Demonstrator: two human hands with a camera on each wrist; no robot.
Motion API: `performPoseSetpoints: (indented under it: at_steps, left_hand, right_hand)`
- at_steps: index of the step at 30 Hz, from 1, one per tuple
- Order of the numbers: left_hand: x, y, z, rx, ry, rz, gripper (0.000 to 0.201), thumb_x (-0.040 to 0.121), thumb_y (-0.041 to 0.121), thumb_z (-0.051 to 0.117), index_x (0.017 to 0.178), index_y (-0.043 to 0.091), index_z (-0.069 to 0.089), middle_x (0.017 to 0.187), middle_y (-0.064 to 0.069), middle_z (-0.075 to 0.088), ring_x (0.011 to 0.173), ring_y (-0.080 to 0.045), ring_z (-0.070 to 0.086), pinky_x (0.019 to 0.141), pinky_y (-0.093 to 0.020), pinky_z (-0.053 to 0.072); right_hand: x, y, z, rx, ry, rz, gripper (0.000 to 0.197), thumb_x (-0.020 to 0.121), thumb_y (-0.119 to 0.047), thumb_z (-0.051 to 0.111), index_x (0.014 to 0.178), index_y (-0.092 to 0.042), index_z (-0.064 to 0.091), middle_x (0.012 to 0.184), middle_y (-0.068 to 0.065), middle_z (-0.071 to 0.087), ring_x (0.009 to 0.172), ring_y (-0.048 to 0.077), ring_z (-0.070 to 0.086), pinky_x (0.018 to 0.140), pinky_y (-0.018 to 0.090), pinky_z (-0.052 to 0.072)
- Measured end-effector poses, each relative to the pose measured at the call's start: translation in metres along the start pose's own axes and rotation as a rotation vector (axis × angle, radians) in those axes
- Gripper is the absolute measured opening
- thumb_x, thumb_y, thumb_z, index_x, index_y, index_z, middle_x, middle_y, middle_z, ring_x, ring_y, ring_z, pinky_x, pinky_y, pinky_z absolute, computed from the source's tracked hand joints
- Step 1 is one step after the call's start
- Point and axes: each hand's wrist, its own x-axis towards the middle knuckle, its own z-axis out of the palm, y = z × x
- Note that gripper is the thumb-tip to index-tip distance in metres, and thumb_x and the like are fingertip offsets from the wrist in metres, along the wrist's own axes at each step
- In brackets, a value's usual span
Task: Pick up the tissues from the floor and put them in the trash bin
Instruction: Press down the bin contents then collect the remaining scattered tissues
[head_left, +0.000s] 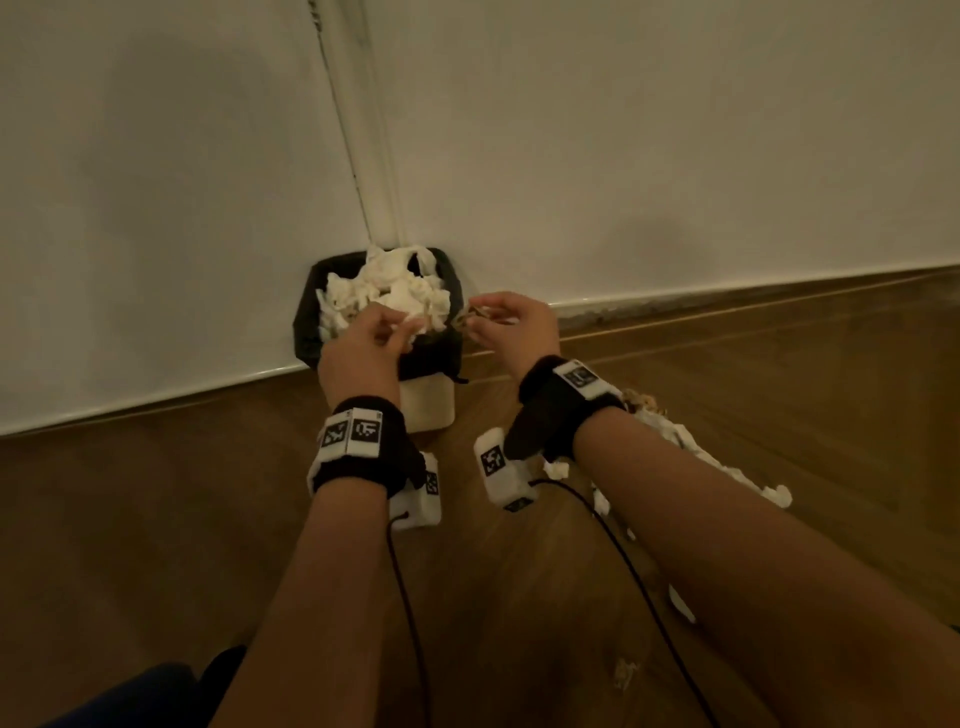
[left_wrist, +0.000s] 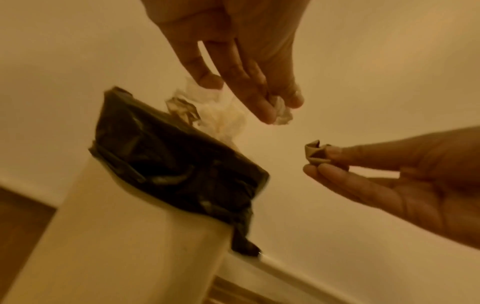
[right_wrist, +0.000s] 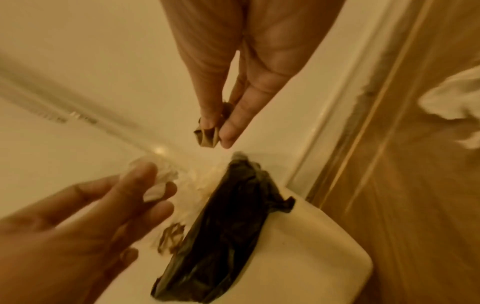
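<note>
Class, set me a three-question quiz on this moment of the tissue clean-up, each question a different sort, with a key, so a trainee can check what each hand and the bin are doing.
1. True or false: the trash bin is lined with a black bag and holds no tissues.
2. Multiple choice: what does the right hand pinch? A) a small brown crumpled scrap B) a black cable C) nothing
3. Fill in: the left hand holds a white tissue over the ____.

Key
1. False: white tissues are heaped above the rim.
2. A
3. bin. More tissues lie on the wooden floor at the person's right.
</note>
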Motion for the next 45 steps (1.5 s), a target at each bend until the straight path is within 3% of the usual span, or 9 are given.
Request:
performPoseSetpoints:
  at_steps: [3, 8, 11, 14, 18, 22, 29, 38, 45]
  left_hand:
    - [0.022, -0.009, -0.012, 0.244, 0.057, 0.059, 0.022, 0.091, 0.03, 0.056, 0.106, 0.02, 0.069, 0.105, -0.005, 0.069, 0.099, -0.022, 0.063, 0.091, -0.027, 0.045]
    - [0.034, -0.02, -0.003, 0.595, -0.032, 0.152, 0.031, 0.097, 0.026, 0.043, 0.117, 0.013, 0.064, 0.125, -0.012, 0.058, 0.122, -0.026, 0.046, 0.111, -0.039, 0.025]
    - [0.037, -0.023, 0.005, 0.643, -0.127, 0.153, 0.037, 0.099, 0.026, 0.033, 0.103, 0.005, 0.064, 0.112, -0.017, 0.061, 0.106, -0.031, 0.054, 0.101, -0.042, 0.036]
    - [0.04, -0.025, 0.005, 0.653, -0.204, 0.127, 0.04, 0.1, 0.027, 0.03, 0.095, 0.002, 0.062, 0.102, -0.019, 0.062, 0.092, -0.032, 0.057, 0.079, -0.038, 0.042]
    - [0.038, -0.034, 0.007, 0.789, -0.322, 0.172, 0.038, 0.1, 0.026, 0.028, 0.105, 0.004, 0.059, 0.117, -0.016, 0.054, 0.098, -0.032, 0.056, 0.08, -0.039, 0.044]
    - [0.039, -0.039, 0.004, 0.85, -0.368, 0.206, 0.04, 0.099, 0.028, 0.027, 0.108, 0.006, 0.06, 0.124, -0.013, 0.046, 0.094, -0.028, 0.056, 0.078, -0.037, 0.045]
    - [0.048, -0.033, 0.01, 0.98, -0.489, 0.221, 0.035, 0.1, 0.028, 0.026, 0.116, 0.009, 0.051, 0.115, -0.013, 0.058, 0.102, -0.029, 0.057, 0.083, -0.038, 0.043]
    - [0.033, -0.036, 0.009, 0.759, -0.29, 0.094, 0.038, 0.098, 0.033, 0.023, 0.114, 0.019, 0.054, 0.118, -0.002, 0.059, 0.119, -0.021, 0.047, 0.114, -0.054, -0.003]
    - [-0.015, -0.02, 0.028, 0.542, 0.111, 0.208, 0.04, 0.089, 0.023, 0.051, 0.128, 0.02, 0.049, 0.145, -0.014, 0.032, 0.139, -0.03, 0.024, 0.112, -0.056, 0.006]
  right_hand:
    - [0.014, -0.007, 0.031, -0.242, 0.013, -0.166, 0.027, 0.084, -0.009, 0.067, 0.111, -0.013, 0.069, 0.11, 0.007, 0.065, 0.1, 0.02, 0.063, 0.094, 0.03, 0.049]
    - [0.03, 0.003, 0.062, -0.628, -0.142, -0.337, 0.028, 0.093, -0.009, 0.05, 0.119, -0.006, 0.059, 0.113, 0.019, 0.052, 0.1, 0.03, 0.053, 0.09, 0.029, 0.041]
    - [0.031, 0.015, 0.069, -0.778, -0.226, -0.406, 0.011, 0.096, -0.025, 0.041, 0.104, -0.019, 0.045, 0.1, 0.014, 0.056, 0.087, 0.029, 0.056, 0.085, 0.044, 0.048]
    - [0.032, 0.025, 0.074, -1.059, -0.328, -0.483, 0.032, 0.094, -0.014, 0.046, 0.125, -0.009, 0.045, 0.13, 0.014, 0.038, 0.094, 0.028, 0.056, 0.087, 0.037, 0.046]
    - [0.026, 0.03, 0.08, -1.207, -0.349, -0.595, 0.039, 0.087, -0.027, 0.051, 0.122, -0.011, 0.051, 0.127, 0.01, 0.043, 0.104, 0.026, 0.054, 0.099, 0.036, 0.034]
    - [0.031, 0.031, 0.081, -1.39, -0.328, -0.541, 0.032, 0.094, -0.028, 0.044, 0.123, -0.018, 0.054, 0.13, 0.004, 0.05, 0.119, 0.022, 0.05, 0.116, 0.043, 0.013]
    - [0.041, 0.018, 0.084, -1.509, -0.478, -0.335, 0.029, 0.094, -0.034, 0.043, 0.114, -0.022, 0.06, 0.116, 0.0, 0.062, 0.117, 0.021, 0.053, 0.116, 0.051, -0.005]
    - [0.031, 0.019, 0.079, -1.453, -0.355, -0.392, 0.038, 0.087, -0.038, 0.046, 0.122, -0.024, 0.056, 0.131, 0.007, 0.046, 0.129, 0.027, 0.034, 0.112, 0.058, 0.002]
    - [0.018, 0.017, 0.037, -1.239, -0.189, -0.55, 0.049, 0.082, -0.029, 0.052, 0.131, -0.023, 0.049, 0.131, 0.006, 0.04, 0.126, 0.026, 0.031, 0.113, 0.049, 0.0]
